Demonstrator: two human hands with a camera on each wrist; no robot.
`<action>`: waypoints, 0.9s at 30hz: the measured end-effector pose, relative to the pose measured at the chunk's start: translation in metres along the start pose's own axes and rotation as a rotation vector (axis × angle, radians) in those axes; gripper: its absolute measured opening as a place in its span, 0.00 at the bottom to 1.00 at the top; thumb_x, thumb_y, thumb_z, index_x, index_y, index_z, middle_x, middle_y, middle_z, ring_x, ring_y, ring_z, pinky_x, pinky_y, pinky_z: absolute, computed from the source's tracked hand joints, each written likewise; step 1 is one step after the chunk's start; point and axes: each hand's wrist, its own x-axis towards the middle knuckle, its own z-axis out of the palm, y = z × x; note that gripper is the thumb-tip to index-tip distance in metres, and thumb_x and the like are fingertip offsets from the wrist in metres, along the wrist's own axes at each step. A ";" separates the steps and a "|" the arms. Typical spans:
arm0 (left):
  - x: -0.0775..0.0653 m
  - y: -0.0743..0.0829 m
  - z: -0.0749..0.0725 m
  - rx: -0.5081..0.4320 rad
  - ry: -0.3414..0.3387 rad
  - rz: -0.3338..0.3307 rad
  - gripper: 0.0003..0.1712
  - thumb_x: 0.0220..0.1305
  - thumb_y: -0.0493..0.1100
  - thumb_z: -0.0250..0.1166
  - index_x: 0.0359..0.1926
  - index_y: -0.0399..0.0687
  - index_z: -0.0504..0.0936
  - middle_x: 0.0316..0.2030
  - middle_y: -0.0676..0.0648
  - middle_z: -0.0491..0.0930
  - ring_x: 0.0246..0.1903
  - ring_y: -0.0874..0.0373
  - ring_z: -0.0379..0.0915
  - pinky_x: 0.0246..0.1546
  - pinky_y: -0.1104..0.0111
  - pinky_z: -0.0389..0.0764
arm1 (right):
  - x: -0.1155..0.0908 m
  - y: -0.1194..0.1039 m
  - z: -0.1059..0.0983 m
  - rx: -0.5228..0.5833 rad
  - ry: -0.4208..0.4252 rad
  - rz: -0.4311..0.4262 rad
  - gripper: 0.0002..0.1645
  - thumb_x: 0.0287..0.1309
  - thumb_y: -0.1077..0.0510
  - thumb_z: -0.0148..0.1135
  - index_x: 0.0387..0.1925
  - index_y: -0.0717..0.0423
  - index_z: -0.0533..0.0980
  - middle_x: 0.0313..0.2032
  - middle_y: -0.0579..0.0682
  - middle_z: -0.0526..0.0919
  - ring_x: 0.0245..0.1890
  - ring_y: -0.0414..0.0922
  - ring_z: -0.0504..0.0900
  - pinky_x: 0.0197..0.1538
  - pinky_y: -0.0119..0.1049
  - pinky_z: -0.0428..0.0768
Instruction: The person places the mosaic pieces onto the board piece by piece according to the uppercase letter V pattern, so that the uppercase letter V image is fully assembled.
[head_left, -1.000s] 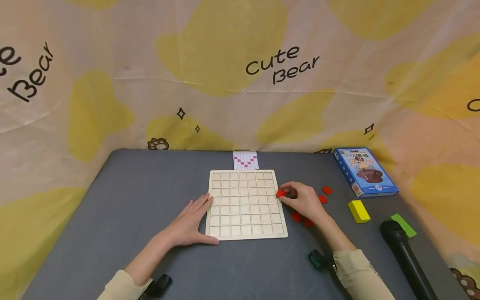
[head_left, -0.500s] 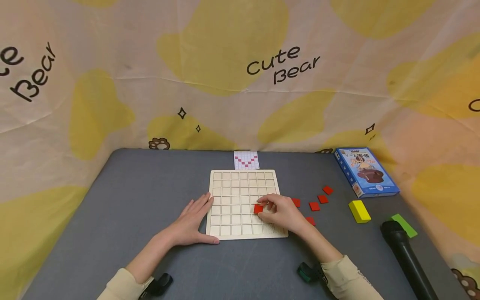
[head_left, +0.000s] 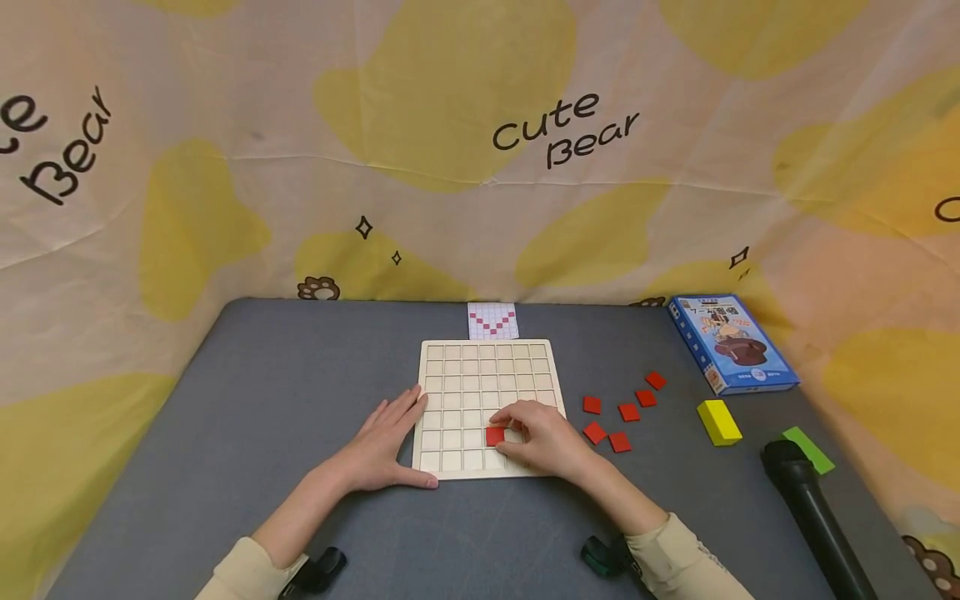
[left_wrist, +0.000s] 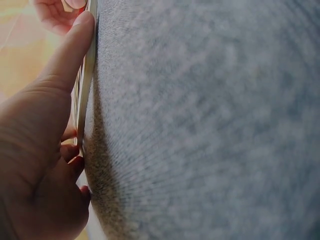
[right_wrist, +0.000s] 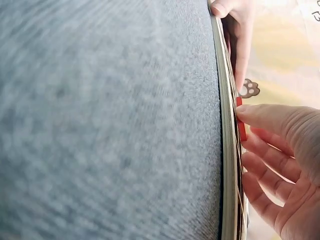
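A pale wooden board (head_left: 471,375) with a square grid of cells lies on the grey table. My left hand (head_left: 381,446) rests along its left side, fingers extended and thumb at the near left corner. Above the near half of the grid, right of centre, my right hand (head_left: 543,439) pinches a red square tile (head_left: 494,437) between thumb and fingers. In the right wrist view that tile (right_wrist: 243,131) stands close against the board's surface; whether it sits inside a cell I cannot tell. Several loose red tiles (head_left: 629,412) lie right of the board.
Behind the board lies a small card (head_left: 492,321) with a pink V-shaped pattern on a grid. To the right are a blue box (head_left: 735,343), a yellow block (head_left: 718,423), a green piece (head_left: 810,451) and a black microphone (head_left: 813,517). A printed cloth (head_left: 450,167) hangs behind the table.
My right hand has carried the red tile from the board's right edge leftward and nearer over the grid, uncovering loose tiles. My left hand has stayed in place.
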 end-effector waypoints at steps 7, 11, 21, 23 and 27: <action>0.001 0.000 -0.001 -0.008 -0.007 -0.005 0.71 0.43 0.73 0.71 0.77 0.41 0.47 0.76 0.41 0.40 0.75 0.47 0.36 0.71 0.47 0.40 | 0.001 -0.001 0.002 0.007 -0.001 0.006 0.16 0.51 0.58 0.74 0.44 0.49 0.83 0.34 0.41 0.80 0.33 0.38 0.74 0.38 0.31 0.74; 0.001 -0.001 -0.001 -0.009 -0.003 0.002 0.71 0.43 0.73 0.71 0.76 0.41 0.48 0.76 0.41 0.41 0.75 0.47 0.37 0.70 0.47 0.40 | 0.000 -0.001 0.003 0.011 0.019 -0.012 0.16 0.50 0.59 0.74 0.43 0.49 0.83 0.33 0.42 0.80 0.33 0.38 0.74 0.38 0.31 0.74; -0.002 -0.002 -0.002 -0.005 -0.004 0.006 0.71 0.43 0.73 0.72 0.77 0.42 0.48 0.76 0.42 0.41 0.75 0.47 0.37 0.71 0.48 0.41 | -0.007 0.011 -0.010 -0.005 0.090 0.019 0.13 0.52 0.57 0.73 0.42 0.51 0.84 0.36 0.43 0.83 0.35 0.41 0.77 0.39 0.33 0.76; -0.002 -0.002 -0.003 -0.005 -0.005 0.004 0.71 0.43 0.73 0.71 0.77 0.43 0.48 0.77 0.43 0.40 0.75 0.48 0.37 0.71 0.49 0.41 | -0.012 0.018 -0.020 -0.027 0.119 0.063 0.13 0.53 0.58 0.72 0.42 0.51 0.84 0.36 0.44 0.83 0.34 0.42 0.77 0.37 0.35 0.76; -0.002 -0.003 -0.003 -0.007 -0.004 0.011 0.70 0.43 0.73 0.71 0.77 0.42 0.48 0.76 0.42 0.41 0.74 0.48 0.38 0.71 0.48 0.42 | -0.026 0.036 -0.039 -0.102 0.159 0.149 0.13 0.52 0.59 0.73 0.42 0.51 0.85 0.35 0.44 0.83 0.33 0.43 0.77 0.35 0.37 0.75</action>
